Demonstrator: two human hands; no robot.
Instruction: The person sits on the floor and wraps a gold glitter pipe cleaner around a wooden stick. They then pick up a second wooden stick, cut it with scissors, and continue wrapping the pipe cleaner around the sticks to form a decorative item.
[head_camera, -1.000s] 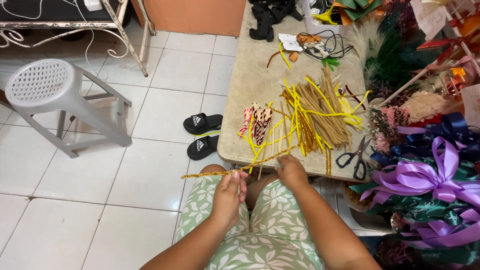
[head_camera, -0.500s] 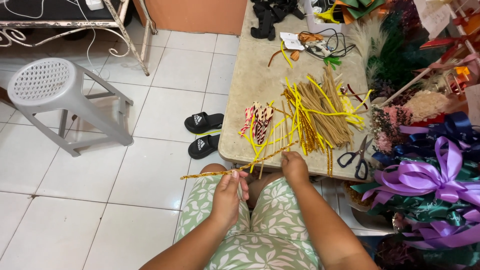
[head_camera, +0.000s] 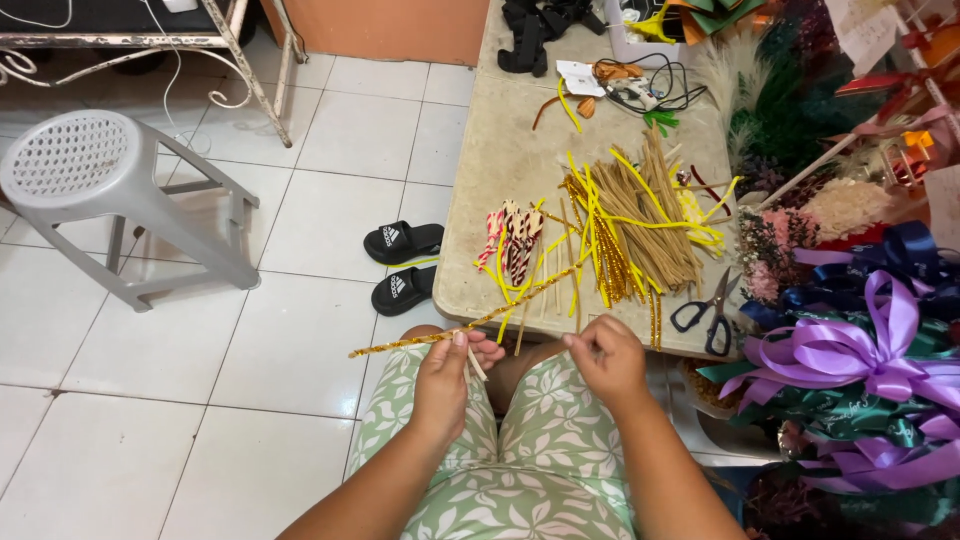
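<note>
Little had changed since a second ago: both hands stayed low at the desk (head_camera: 500, 170) edge. One grey stool (head_camera: 110, 190), two black sandals (head_camera: 402, 262), one pair of scissors (head_camera: 708, 310). Left hand (head_camera: 445, 375) pinched one gold pipe cleaner (head_camera: 470, 325) slanting over the desk edge; right hand (head_camera: 605, 360) curled, grip unclear.

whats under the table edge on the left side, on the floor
A pair of black slide sandals lies on the white tiled floor, beside the beige table edge. Whatever lies further beneath is covered by the tabletop.
</note>
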